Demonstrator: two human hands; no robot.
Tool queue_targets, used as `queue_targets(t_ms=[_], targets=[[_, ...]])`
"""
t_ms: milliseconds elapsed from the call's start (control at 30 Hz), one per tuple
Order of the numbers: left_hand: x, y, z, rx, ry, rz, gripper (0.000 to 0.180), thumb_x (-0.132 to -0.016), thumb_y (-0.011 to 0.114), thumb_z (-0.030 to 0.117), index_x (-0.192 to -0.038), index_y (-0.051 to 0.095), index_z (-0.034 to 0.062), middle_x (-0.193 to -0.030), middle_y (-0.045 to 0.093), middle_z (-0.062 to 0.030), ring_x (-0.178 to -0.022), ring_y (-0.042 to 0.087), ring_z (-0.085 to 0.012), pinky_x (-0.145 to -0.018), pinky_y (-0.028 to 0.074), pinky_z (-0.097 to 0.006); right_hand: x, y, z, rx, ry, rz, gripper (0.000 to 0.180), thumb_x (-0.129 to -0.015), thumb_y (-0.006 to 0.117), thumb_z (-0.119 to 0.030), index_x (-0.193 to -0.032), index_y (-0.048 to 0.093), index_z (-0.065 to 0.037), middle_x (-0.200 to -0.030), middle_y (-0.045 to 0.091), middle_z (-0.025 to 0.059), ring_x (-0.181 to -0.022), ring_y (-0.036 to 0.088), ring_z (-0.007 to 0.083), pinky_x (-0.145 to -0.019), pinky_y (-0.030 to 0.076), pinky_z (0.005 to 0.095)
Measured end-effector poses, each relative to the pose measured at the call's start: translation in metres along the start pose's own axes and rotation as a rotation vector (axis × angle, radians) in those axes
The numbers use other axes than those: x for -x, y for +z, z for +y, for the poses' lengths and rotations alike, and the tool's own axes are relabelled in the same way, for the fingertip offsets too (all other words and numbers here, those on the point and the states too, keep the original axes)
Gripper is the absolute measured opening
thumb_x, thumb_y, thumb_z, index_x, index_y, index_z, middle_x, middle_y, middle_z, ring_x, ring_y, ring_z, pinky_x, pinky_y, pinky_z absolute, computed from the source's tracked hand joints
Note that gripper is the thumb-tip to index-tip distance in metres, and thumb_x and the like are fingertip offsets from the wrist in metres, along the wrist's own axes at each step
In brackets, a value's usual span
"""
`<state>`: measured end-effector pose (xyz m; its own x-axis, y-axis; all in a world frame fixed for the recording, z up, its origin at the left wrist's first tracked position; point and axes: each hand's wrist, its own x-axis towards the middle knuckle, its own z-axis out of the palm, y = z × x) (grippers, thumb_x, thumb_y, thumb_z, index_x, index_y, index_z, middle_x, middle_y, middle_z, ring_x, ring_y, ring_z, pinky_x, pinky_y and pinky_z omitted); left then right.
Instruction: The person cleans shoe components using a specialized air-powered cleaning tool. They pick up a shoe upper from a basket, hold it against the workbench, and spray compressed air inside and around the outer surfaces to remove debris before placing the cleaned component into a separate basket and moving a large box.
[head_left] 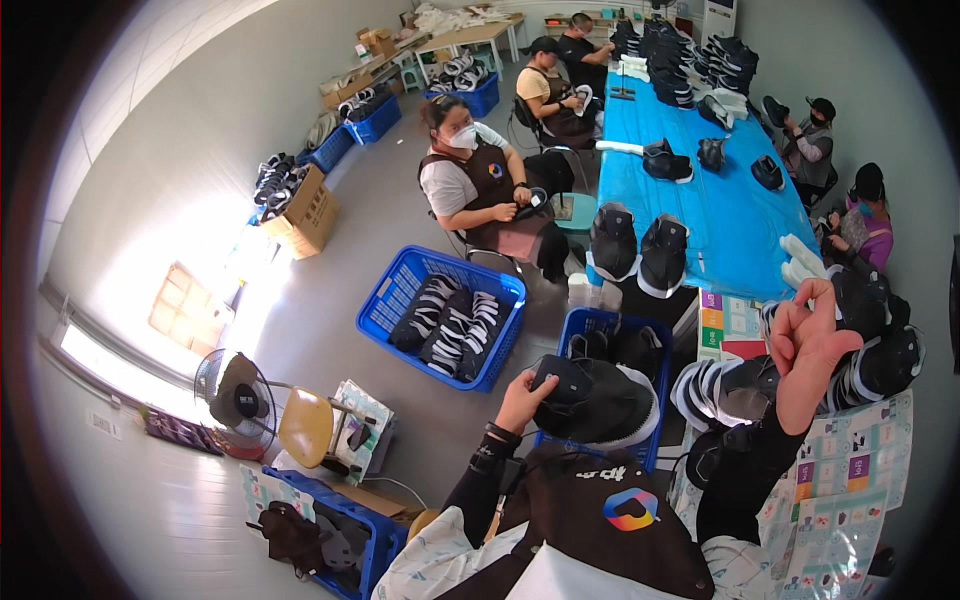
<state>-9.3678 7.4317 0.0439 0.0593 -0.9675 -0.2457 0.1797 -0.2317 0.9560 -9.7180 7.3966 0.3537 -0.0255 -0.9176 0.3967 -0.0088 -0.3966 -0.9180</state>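
Bright window glare left — fisheye-bent edges

The left hand [522, 400] is low and close to the body, with its fingers curled shut around something dark. A black band sits on its wrist, and the arm bends up from the bottom edge. The right hand [808, 338] is lifted high, with the fingers bunched and pinched together. Its black-sleeved arm stands almost straight up

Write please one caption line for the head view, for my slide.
Left hand holds a black cap over a blue crate; right hand raised, near stacked caps.
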Motion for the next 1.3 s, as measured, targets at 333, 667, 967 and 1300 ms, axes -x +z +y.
queue_targets(t_ms=[333,667,967,1300], targets=[[-0.005,-0.007,0.011,0.150,0.006,0.081,0.027,-0.096,0.075,0.023,-0.107,0.068,-0.0007,-0.100,0.072,-0.0022,-0.090,0.065,-0.0074,-0.081,0.050,-0.023,0.016,0.026,-0.010,0.127,-0.152,0.118,0.076,-0.101,0.058,-0.002,-0.165,0.018,-0.007,-0.063,0.044,-0.0039,-0.053,0.037,0.0043,-0.051,0.031,0.0209],[-0.014,-0.009,-0.003,0.095,-0.023,0.123,0.024,-0.093,0.080,0.023,-0.094,0.067,0.0027,-0.091,0.070,-0.0003,-0.082,0.063,-0.0066,-0.074,0.049,-0.022,0.069,0.019,0.099,0.674,0.382,-0.640,0.060,-0.092,0.073,-0.038,-0.135,0.062,0.002,-0.083,0.074,0.0141,-0.082,0.073,0.0313,-0.082,0.054,0.0381],[-0.033,0.010,0.016,0.100,0.020,0.103,0.018,-0.096,0.075,0.020,-0.094,0.067,0.0038,-0.092,0.071,-0.0003,-0.081,0.065,-0.0072,-0.071,0.049,-0.023,0.049,-0.002,-0.004,-0.551,-0.571,-0.668,0.124,-0.084,0.037,-0.092,-0.164,-0.013,-0.011,-0.171,-0.006,0.0229,-0.156,-0.010,0.0463,-0.115,-0.001,0.0779],[-0.016,-0.016,-0.008,0.217,-0.067,0.230,0.028,-0.095,0.078,0.025,-0.080,0.059,0.0100,-0.083,0.064,0.0029,-0.077,0.060,-0.0057,-0.069,0.046,-0.024,0.061,-0.011,0.052,-1.276,-0.037,-0.010,0.088,-0.105,0.028,-0.066,-0.162,0.018,0.000,-0.165,0.025,0.0270,-0.156,0.019,0.0395,-0.121,0.013,0.0714]])
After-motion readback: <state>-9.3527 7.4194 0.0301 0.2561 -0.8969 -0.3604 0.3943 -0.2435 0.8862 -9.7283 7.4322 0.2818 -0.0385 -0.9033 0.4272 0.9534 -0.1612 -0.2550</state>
